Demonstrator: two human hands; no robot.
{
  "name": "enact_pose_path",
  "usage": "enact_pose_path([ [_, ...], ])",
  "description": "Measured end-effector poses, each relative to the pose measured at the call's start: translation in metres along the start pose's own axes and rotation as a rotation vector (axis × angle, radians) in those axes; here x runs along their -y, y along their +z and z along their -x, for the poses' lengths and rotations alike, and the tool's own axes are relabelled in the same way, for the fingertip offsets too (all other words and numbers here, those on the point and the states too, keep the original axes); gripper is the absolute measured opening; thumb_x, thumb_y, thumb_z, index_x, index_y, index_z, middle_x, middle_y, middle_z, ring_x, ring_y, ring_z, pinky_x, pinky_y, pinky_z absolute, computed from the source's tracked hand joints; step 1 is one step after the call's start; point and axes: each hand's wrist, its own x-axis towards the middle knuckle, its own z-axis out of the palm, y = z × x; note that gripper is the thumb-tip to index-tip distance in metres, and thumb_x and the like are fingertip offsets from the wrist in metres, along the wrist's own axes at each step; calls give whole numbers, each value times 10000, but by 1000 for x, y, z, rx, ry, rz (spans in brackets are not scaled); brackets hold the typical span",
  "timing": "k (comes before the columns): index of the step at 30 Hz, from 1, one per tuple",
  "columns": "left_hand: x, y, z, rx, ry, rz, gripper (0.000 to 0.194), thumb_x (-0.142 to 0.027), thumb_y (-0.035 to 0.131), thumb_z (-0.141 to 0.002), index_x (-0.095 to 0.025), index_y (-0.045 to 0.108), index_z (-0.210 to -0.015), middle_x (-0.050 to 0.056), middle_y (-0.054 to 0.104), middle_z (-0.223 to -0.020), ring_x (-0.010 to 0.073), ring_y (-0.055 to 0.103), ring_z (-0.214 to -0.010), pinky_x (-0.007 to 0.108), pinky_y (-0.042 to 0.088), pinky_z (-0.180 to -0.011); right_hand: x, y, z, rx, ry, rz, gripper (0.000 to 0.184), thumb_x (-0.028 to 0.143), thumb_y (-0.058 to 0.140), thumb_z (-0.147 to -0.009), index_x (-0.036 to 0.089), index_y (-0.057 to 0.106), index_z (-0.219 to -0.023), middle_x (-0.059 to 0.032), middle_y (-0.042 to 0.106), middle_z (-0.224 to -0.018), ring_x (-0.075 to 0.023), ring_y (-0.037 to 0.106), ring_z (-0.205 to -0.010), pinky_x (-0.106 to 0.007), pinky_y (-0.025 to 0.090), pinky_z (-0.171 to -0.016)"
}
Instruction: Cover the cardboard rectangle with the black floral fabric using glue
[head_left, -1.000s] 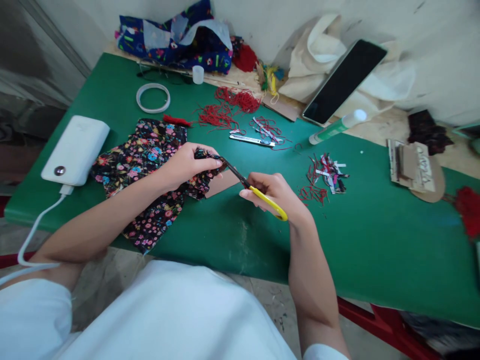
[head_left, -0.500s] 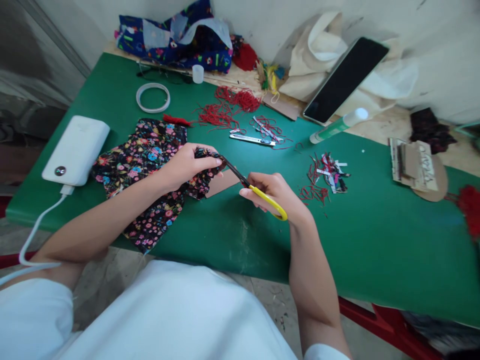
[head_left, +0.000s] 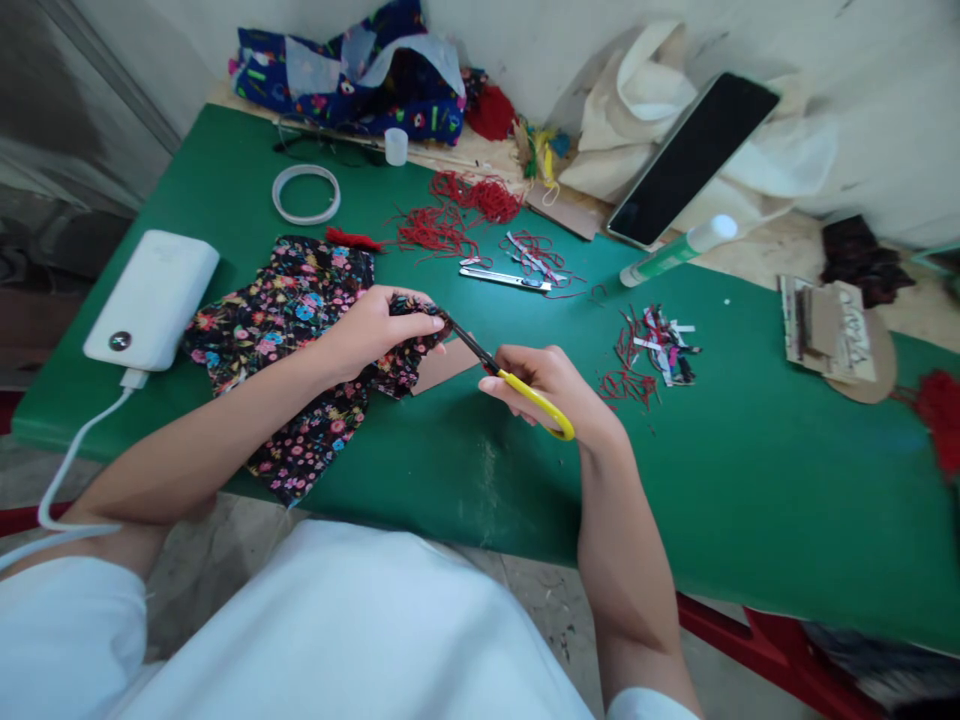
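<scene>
Black floral fabric (head_left: 307, 310) lies spread over the left part of the green table (head_left: 750, 480). My left hand (head_left: 382, 330) pinches a gathered edge of it, lifted a little off the table. In my right hand (head_left: 540, 385) are yellow-handled scissors (head_left: 536, 400), my fingers closed round the handles. Their dark blades point up and left, and the tips meet the fabric just beside my left thumb. Whether the blades are parted there is too small to tell. Under the fabric's edge shows a piece of brown cardboard (head_left: 446, 367).
Behind my hands lie a utility knife (head_left: 504, 280), red threads (head_left: 442, 225) and a tape roll (head_left: 306, 195). A white power bank (head_left: 154, 300) with a cable sits left. Rightward are thread scraps (head_left: 656, 345), a glue stick (head_left: 679, 250), a leaning phone (head_left: 694, 160) and cardboard pieces (head_left: 836, 335).
</scene>
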Motion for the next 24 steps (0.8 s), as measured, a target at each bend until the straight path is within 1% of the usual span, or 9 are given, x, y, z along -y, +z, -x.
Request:
enact_pose_path([
  [5, 2, -2, -1, 13, 14, 7, 195, -343, 745, -670, -162, 681, -704, -5, 709, -649, 143, 681, -657, 258, 538, -675, -1, 0, 0, 21, 11, -24, 538, 674, 643, -820, 218, 418, -644, 68, 487, -441, -71, 430, -345, -210, 297, -373],
  [9, 2, -3, -1, 28, 11, 29, 190, -331, 758, -664, -159, 683, -693, -8, 705, -641, 132, 672, -646, 244, 529, -664, -2, 0, 0, 30, 11, -31, 535, 667, 642, -823, 218, 415, -641, 70, 486, -439, -71, 434, -341, -205, 300, -364],
  [16, 3, -5, -1, 38, 5, 36, 171, -313, 731, -696, -147, 702, -723, 8, 718, -667, 132, 672, -655, 242, 526, -668, 0, 0, 1, 30, 2, 2, 544, 685, 611, -839, 219, 402, -653, 68, 467, -455, -70, 418, -369, -216, 284, -394],
  [18, 4, -5, -1, 42, 10, 52, 187, -319, 748, -703, -139, 712, -736, 14, 722, -671, 130, 675, -658, 237, 524, -668, -1, 0, 0, 13, -10, 34, 556, 693, 608, -837, 216, 391, -650, 73, 420, -473, -62, 377, -411, -219, 258, -422],
  [21, 4, -4, -1, 53, 23, 66, 217, -333, 775, -702, -127, 721, -746, 16, 721, -668, 130, 677, -658, 234, 524, -672, -4, 0, -3, -34, -44, 90, 593, 716, 630, -798, 213, 366, -630, 81, 302, -523, -57, 263, -494, -226, 194, -460],
  [24, 2, -3, -1, 59, 29, 65, 233, -333, 785, -693, -115, 719, -743, 13, 713, -672, 131, 677, -648, 241, 526, -668, -7, -1, -4, -34, -49, 111, 601, 731, 638, -771, 214, 364, -633, 80, 268, -555, -65, 225, -538, -234, 169, -477],
])
